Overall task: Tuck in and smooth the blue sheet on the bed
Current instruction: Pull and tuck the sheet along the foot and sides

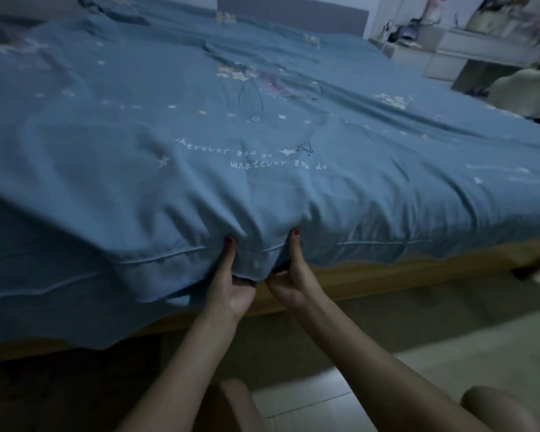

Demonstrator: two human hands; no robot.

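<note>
Red-nailed thumbs pressed flat on top, fingers curled out of sight beneath: both the left hand (236,283) and the right hand (289,280) are clenched on the hanging hem of the blue sheet (200,126), side by side, pinching one bunched fold between them at the near edge of the bed. From that grip creases fan up into the cloth, which lies spread over the whole mattress with its printed stars and white lettering, the piped border drooping over the wooden bed frame (371,275) on either side. Beyond the far right corner stands a white desk (468,48), blurred, and pale floor tiles (434,353) run under the person's forearms.
</note>
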